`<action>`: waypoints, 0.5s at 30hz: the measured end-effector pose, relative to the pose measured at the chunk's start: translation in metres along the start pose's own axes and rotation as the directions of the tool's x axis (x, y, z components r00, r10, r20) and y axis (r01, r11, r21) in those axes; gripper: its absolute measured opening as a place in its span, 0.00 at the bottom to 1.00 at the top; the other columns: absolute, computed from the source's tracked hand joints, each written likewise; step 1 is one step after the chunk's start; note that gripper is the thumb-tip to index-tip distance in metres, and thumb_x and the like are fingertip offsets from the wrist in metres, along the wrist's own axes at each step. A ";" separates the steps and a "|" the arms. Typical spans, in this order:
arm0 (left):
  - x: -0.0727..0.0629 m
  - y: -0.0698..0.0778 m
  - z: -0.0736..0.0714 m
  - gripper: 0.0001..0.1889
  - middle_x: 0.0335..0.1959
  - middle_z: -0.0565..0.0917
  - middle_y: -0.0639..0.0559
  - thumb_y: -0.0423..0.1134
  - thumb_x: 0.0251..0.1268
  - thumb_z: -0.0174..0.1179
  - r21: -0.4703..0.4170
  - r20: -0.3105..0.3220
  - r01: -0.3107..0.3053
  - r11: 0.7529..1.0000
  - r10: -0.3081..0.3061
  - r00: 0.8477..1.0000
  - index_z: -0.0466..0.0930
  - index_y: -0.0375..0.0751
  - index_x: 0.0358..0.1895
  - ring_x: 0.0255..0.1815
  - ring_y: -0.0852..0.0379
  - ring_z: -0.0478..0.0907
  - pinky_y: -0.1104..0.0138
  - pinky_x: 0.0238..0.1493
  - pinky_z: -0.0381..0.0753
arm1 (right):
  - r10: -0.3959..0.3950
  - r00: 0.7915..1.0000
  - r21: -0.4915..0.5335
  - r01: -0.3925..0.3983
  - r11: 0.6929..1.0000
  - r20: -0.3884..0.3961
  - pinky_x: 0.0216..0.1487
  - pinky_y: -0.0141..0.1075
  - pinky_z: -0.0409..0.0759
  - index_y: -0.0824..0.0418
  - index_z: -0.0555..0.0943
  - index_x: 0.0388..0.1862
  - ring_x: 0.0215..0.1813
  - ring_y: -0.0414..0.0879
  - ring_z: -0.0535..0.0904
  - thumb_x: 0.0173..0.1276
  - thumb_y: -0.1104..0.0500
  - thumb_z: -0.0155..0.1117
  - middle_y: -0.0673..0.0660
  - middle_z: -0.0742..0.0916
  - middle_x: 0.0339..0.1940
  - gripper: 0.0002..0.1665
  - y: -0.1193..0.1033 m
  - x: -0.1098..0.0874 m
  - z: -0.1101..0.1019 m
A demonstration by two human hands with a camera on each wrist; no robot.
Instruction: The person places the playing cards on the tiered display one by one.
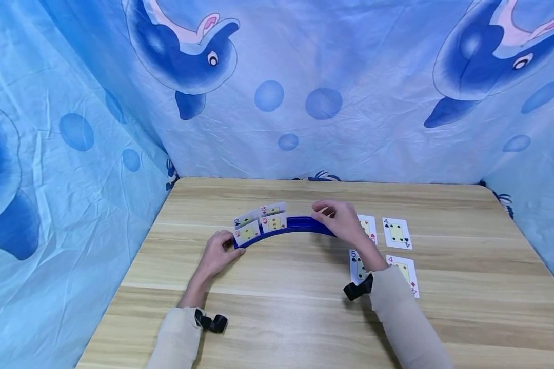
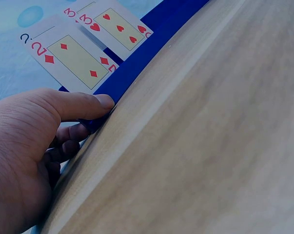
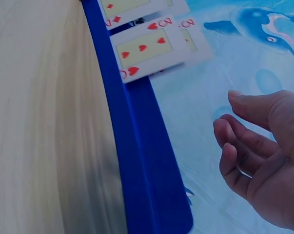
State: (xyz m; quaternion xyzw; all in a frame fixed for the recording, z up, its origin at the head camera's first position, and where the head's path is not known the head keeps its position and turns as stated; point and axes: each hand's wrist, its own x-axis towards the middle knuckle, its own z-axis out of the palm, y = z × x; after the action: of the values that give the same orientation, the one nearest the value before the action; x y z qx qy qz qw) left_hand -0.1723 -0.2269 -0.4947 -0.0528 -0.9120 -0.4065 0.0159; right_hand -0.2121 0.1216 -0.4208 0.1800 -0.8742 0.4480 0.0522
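My left hand (image 1: 218,254) pinches the left end of a curved blue playing card holder (image 1: 300,224), thumb on its front side. In the holder's left part stand cards in two rows. In front are a two of diamonds (image 2: 76,61) and a three of hearts (image 2: 118,27); another two (image 1: 244,220) and a red three (image 1: 272,208) show behind them. My right hand (image 1: 343,220) hovers by the holder's right part, its fingers loosely bent and holding nothing. In the right wrist view that hand (image 3: 264,151) is apart from the holder, beyond its far edge.
Right of the holder, a four of spades (image 1: 397,233) and a four of diamonds (image 1: 406,271) lie face up on the wooden table (image 1: 286,307). A five of spades (image 1: 357,269) and a red card (image 1: 369,225) are partly hidden by my right arm. Blue dolphin-print cloth (image 1: 295,92) hangs around.
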 end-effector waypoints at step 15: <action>-0.001 0.000 0.000 0.18 0.47 0.85 0.40 0.36 0.54 0.73 -0.009 -0.012 -0.005 1.000 0.005 1.000 0.85 0.33 0.48 0.51 0.46 0.78 0.58 0.53 0.76 | 0.035 0.998 -0.064 -0.039 0.997 -0.052 0.40 0.30 0.79 0.62 0.84 0.55 0.45 0.55 0.86 0.69 0.58 0.68 0.64 0.89 0.50 0.18 0.024 -0.024 -0.046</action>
State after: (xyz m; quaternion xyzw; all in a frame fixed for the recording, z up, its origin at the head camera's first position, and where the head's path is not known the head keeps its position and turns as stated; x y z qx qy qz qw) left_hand -0.1715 -0.2269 -0.4953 -0.0525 -0.9099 -0.4108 0.0223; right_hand -0.2016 0.1782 -0.4178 0.1505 -0.8899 0.4245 0.0721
